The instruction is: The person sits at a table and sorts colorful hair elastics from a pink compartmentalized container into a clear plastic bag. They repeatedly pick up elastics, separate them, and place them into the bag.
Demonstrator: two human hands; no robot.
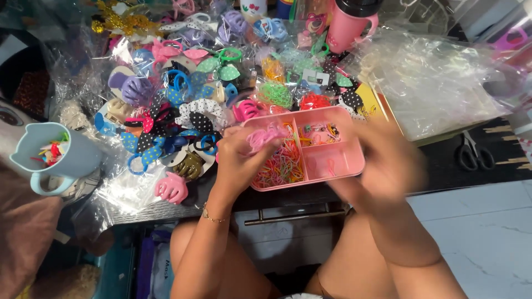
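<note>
Dark table (443,166) w/ metal drawer handle (293,217) — white marble-look floor (476,232), bright light.

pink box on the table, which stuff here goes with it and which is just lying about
In hand:
pink box
pink hair ties in the left hand
small bands in the box
right hand, blurred, by the box

Lying about:
scissors
blue cup
pink tumbler
claw clips
plastic bags

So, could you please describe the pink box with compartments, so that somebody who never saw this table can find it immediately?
Start at the dark table edge nearest the person. The pink box sits there between the left hand and the blurred right hand. Unlike the loose hair clips around it, it is a rectangular tray with dividers, its largest section full of thin colourful elastic bands.
</note>
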